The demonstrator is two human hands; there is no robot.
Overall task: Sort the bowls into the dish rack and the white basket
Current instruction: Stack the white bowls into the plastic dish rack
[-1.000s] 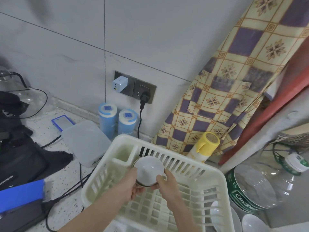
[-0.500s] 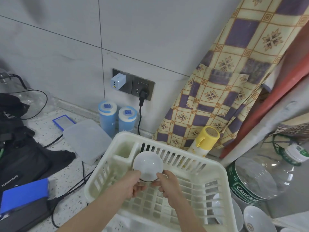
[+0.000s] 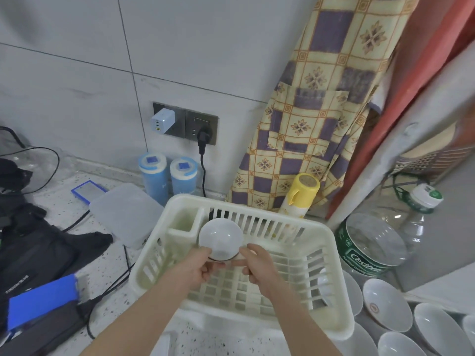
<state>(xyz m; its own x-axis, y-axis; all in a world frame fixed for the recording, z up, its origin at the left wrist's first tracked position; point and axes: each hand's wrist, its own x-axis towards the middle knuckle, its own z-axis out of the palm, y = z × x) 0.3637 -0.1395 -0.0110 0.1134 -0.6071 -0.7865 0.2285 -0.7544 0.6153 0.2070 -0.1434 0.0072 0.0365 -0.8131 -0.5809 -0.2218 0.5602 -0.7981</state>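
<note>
Bowl (image 3: pixel 221 238), white and tipped on edge, stands inside the cream dish rack (image 3: pixel 331 255) toward its 11 o'clock corner, beside the rack's small cutlery pocket (image 3: pixel 183 222), with the left hand (image 3: pixel 195 269) and right hand (image 3: pixel 257 265) both pinching its lower rim between curled fingers and thumb. At the rack's 4 o'clock lie at least four more white bowls (image 3: pixel 385 304); at 12 o'clock stand two blue canisters (image 3: pixel 168 176).

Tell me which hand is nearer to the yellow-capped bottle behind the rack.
Right. The right hand holds the bowl's right side, below-left of the yellow-capped bottle. The left hand grips the bowl's left side, farther away.
</note>
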